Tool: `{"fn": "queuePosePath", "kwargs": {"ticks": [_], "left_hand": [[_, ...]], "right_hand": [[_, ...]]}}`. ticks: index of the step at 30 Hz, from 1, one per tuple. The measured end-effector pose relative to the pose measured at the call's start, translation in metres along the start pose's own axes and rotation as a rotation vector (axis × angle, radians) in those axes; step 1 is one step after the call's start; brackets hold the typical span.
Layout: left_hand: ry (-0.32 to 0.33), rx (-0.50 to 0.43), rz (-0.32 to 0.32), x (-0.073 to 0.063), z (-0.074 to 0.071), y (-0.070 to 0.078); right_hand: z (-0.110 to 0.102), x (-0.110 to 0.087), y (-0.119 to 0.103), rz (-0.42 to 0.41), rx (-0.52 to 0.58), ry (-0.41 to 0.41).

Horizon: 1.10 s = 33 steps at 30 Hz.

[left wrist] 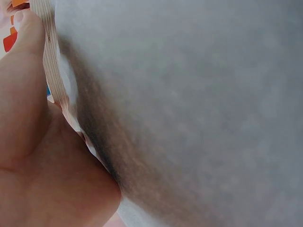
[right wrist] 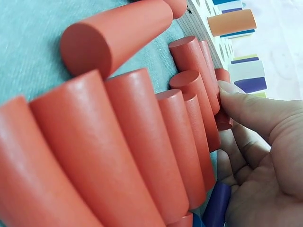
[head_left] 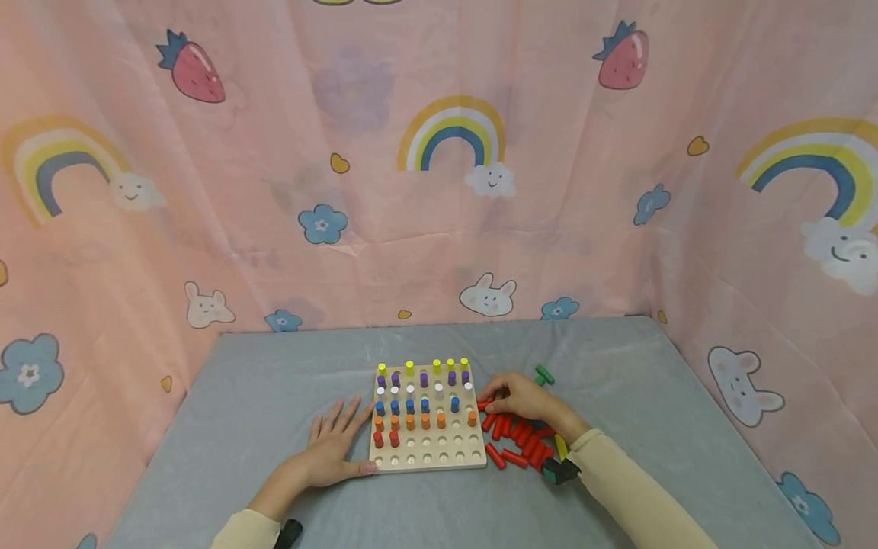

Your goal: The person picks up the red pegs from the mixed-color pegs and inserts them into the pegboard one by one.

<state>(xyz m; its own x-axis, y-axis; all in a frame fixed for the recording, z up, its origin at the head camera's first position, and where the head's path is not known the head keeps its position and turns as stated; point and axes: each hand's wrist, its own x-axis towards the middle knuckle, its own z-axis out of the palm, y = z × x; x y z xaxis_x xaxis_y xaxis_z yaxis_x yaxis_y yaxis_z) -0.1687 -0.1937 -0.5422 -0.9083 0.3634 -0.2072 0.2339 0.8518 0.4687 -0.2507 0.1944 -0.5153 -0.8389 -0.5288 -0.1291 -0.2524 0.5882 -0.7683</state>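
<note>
A wooden pegboard (head_left: 446, 460) lies on the table with rows of yellow, purple, white, blue, orange and red pegs standing in its holes; the nearest row of holes is bare. My left hand (head_left: 331, 451) rests flat with its fingers spread at the board's left side, its thumb touching the near left corner. Off the right edge, my right hand (head_left: 517, 396) pinches a red peg (right wrist: 223, 75) between thumb and fingers. Many loose red pegs (right wrist: 137, 142) lie below that hand. Beside its curled fingers is a purple peg (right wrist: 218, 205); whether it is held, I cannot tell.
Green pegs (head_left: 544, 375) lie beyond the right hand. A yellow piece (head_left: 561, 447) shows by the right sleeve, next to the red pile. The grey cloth-covered table (head_left: 288, 374) meets a pink patterned curtain (head_left: 384, 267) at the back and sides.
</note>
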Motion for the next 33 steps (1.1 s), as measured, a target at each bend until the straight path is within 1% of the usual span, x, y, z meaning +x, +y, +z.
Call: {"fn": "queuePosePath", "kwargs": {"ticks": [11,20,26,29,33], "left_hand": [[-0.001,0.003,0.001,0.001,0.0,0.001],[0.006,-0.001,0.011,0.001,0.001,0.0],[0.008,0.003,0.027,-0.001,-0.002,0.002],[0.006,-0.019,0.047,-0.004,-0.004,0.004],[0.006,-0.04,0.059,-0.006,-0.008,0.007]], "right_hand": [[-0.001,-0.002,0.0,-0.029,-0.037,0.014],[-0.004,-0.008,-0.006,-0.028,-0.05,0.058],[-0.005,-0.011,-0.009,-0.029,-0.058,0.08],[-0.006,-0.012,-0.011,-0.023,-0.043,0.084],[-0.006,-0.013,-0.014,-0.023,-0.006,0.077]]}}
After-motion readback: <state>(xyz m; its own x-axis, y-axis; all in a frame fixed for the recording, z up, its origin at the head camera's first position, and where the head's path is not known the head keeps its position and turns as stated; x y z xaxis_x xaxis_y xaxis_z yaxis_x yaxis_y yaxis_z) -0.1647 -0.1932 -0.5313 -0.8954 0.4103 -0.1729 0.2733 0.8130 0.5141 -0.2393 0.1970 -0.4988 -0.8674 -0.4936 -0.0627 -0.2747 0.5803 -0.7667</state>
